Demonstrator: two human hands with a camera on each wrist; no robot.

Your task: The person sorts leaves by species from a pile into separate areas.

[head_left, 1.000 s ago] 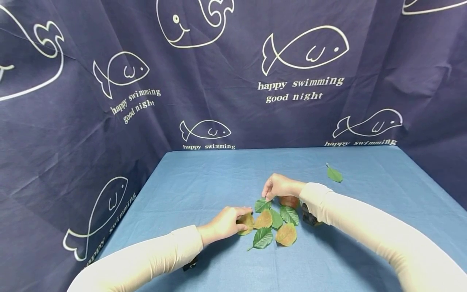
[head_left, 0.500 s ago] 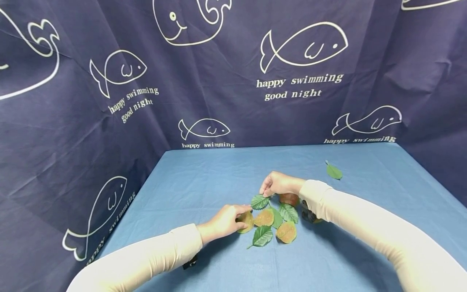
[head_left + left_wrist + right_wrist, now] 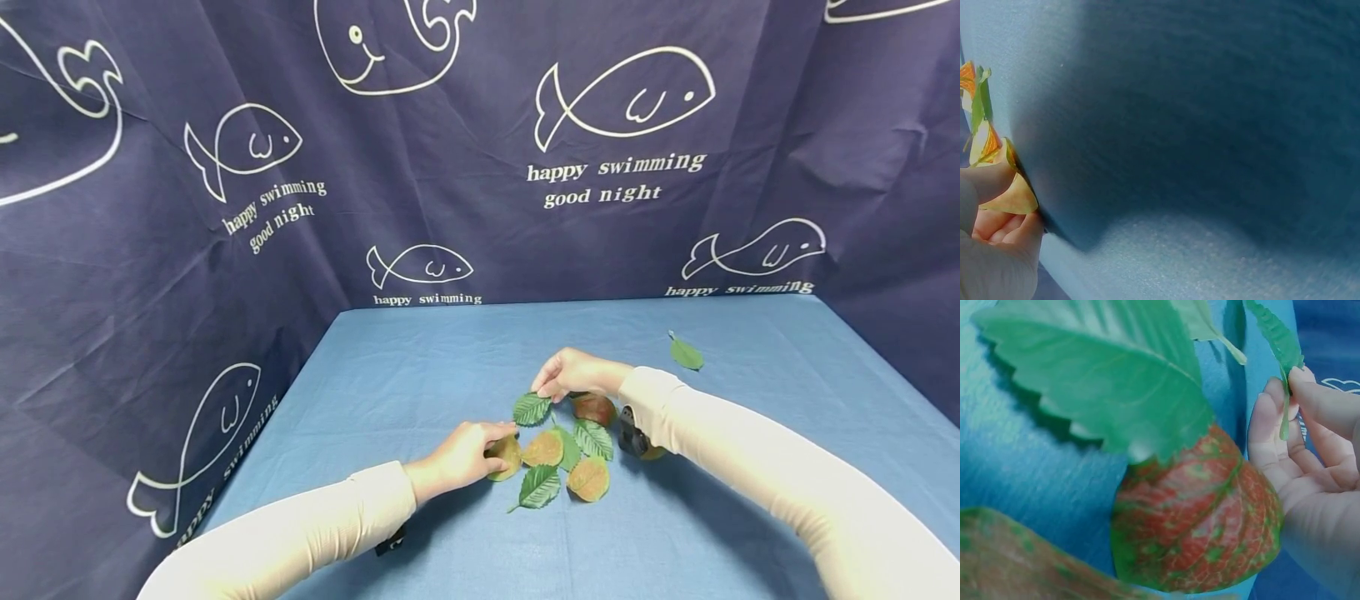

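Note:
My right hand [image 3: 576,372] pinches a green leaf [image 3: 531,409] by its stem, between thumb and fingers, at the far end of a group of leaves on the table. In the right wrist view this held leaf [image 3: 1277,339] hangs above the cloth, its stem crossing the fingertips. To the left, my left hand [image 3: 463,455] holds a yellow leaf [image 3: 506,457] between thumb and index finger; the left wrist view shows the leaf [image 3: 1015,197] curved in that grip. Beside it lies an orange-yellow leaf [image 3: 543,448]. A red leaf [image 3: 596,409] lies below the right wrist.
More leaves lie close together: a green one [image 3: 540,487] in front, an orange one [image 3: 588,479], and a serrated green one [image 3: 595,439]. A single green leaf [image 3: 686,353] lies apart at the back right. Dark fish-printed cloth [image 3: 600,250] hangs behind the blue table [image 3: 420,358].
The right hand has moved slightly away and left, carrying the green leaf out from the group's edge. More of the red leaf shows. The left hand stays nearly in place on the yellow leaf.

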